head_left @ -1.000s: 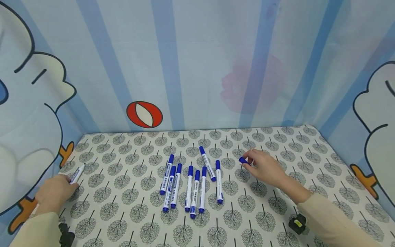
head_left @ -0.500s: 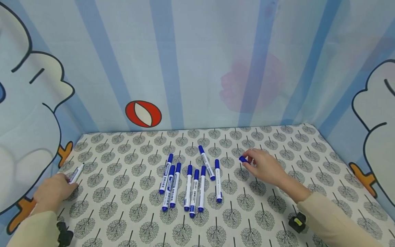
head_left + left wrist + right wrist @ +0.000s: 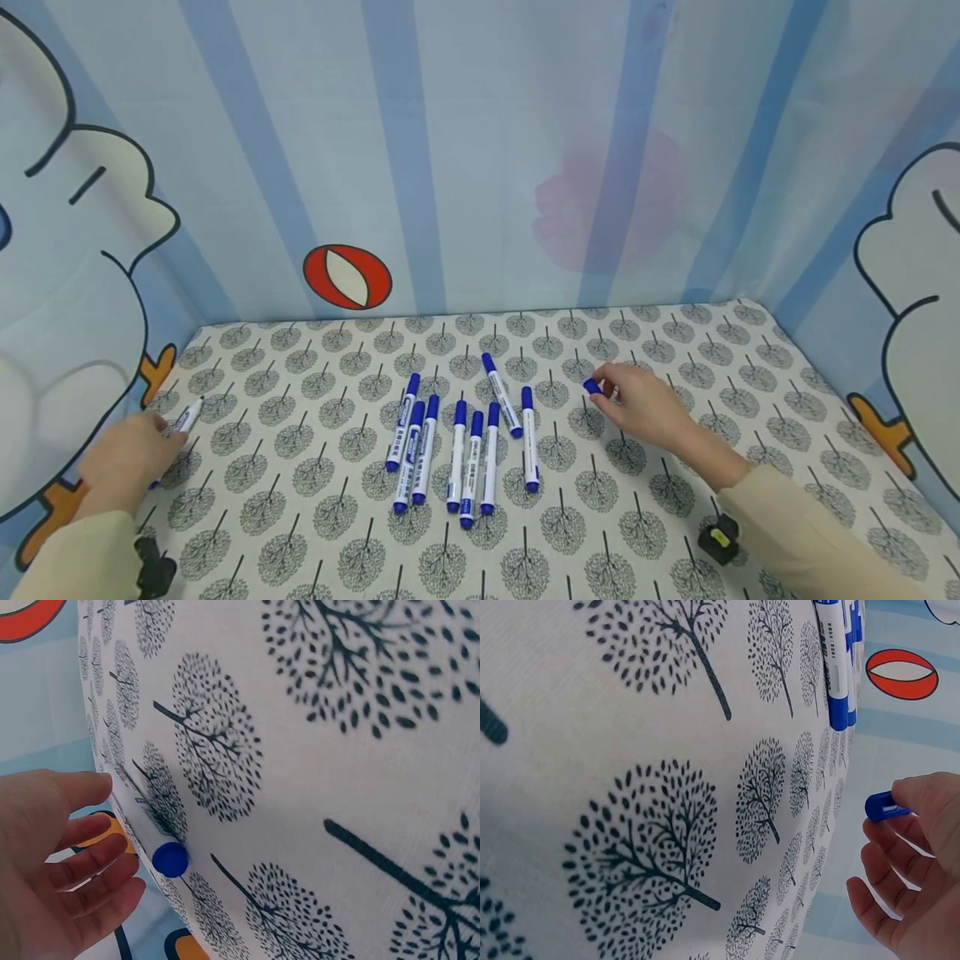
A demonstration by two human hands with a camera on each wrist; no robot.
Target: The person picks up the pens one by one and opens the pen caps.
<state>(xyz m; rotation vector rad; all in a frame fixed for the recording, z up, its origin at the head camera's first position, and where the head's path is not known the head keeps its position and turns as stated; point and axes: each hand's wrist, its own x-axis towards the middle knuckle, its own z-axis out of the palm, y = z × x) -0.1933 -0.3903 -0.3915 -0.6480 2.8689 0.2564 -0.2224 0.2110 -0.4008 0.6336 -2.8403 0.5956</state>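
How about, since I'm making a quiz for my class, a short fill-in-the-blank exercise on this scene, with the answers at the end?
1. The right hand pinches a small blue ____.
2. The uncapped pen is nearest the person's ____ hand.
3. The capped pens number ____.
4. The cloth is printed with rows of dark ____.

Missing words: cap; left; eight; trees.

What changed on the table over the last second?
The left hand has let go of the uncapped white cylindrical marker with a blue end, which lies on the white tree-print cloth. Unchanged: the right hand pinches the small blue cylindrical cap; the eight capped white-and-blue markers lie as before.
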